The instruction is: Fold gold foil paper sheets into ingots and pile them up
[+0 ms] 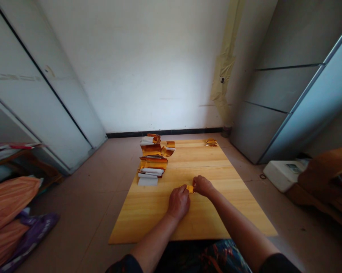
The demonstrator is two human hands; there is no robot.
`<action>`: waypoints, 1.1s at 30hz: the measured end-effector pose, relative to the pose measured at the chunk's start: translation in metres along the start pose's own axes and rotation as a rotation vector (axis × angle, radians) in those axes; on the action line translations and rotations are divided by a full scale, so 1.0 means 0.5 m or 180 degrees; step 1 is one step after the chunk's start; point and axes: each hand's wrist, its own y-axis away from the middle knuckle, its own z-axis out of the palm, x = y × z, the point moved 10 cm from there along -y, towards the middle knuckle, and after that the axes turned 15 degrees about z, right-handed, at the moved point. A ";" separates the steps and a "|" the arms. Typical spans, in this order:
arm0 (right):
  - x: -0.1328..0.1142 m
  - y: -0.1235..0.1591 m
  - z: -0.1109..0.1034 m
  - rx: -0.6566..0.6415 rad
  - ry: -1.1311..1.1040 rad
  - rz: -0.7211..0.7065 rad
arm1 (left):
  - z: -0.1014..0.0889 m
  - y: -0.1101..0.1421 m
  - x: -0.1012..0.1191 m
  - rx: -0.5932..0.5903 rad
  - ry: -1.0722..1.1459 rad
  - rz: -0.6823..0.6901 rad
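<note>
A small piece of shiny gold foil paper (190,189) lies low over the wooden board, between my two hands. My left hand (179,202) is closed on its left end, fingertips pressed together. At the right end, my right hand (202,185) pinches the foil's edge. Much of the piece is covered by my fingers, so its full shape is hidden. Stacks of gold foil paper (153,163) with white undersides sit ahead and to the left, some sheets curled. Folded gold pieces (211,142) rest at the far right corner.
The wooden board (148,216) stands before a white wall (159,68). A grey refrigerator (273,94) is at the right, near a white box (283,174) and wooden furniture (327,182). Pale cabinets (46,76) and orange cloth (8,208) are on the left.
</note>
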 end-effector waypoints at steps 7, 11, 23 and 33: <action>-0.014 0.017 -0.009 0.0020 0.0283 0.0041 | -0.006 0.005 -0.001 0.0014 0.0072 -0.0082; -0.015 0.020 -0.008 -0.0048 0.0326 0.0053 | -0.013 0.005 -0.004 0.0113 0.0023 -0.0076; -0.016 0.009 0.002 -0.0086 0.0260 0.0163 | -0.007 0.013 -0.002 0.0106 -0.0134 -0.0053; -0.020 0.002 0.001 -0.0113 -0.0165 -0.0108 | -0.017 0.020 -0.014 0.0101 -0.0021 -0.0309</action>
